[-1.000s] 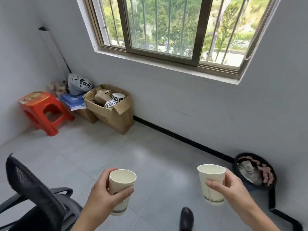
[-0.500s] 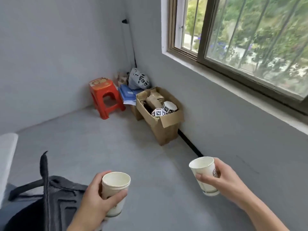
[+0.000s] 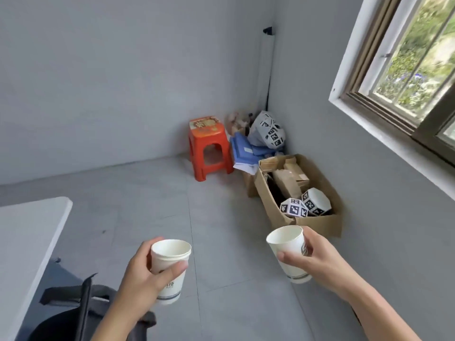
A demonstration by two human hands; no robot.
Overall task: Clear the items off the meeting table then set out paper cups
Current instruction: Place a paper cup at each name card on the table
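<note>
My left hand (image 3: 145, 271) grips a white paper cup (image 3: 170, 262) upright at the lower middle; its rim looks doubled, like stacked cups. My right hand (image 3: 317, 262) holds a second white paper cup (image 3: 286, 247), tilted a little to the left, with a grey logo and stripe. Both cups look empty and hang over the grey floor. The corner of the white meeting table (image 3: 27, 232) shows at the left edge, left of my left hand.
A black mesh office chair (image 3: 81, 306) stands below the table corner. An open cardboard box (image 3: 317, 222) with marker-covered cubes sits by the right wall. Behind it are an orange plastic stool (image 3: 208, 146), blue folders and a bag. A window (image 3: 416, 70) is at upper right.
The view has swung left: the window slid off to the right, the bin left the frame, and the table corner came in at the left. Both hands still hold their cups.
</note>
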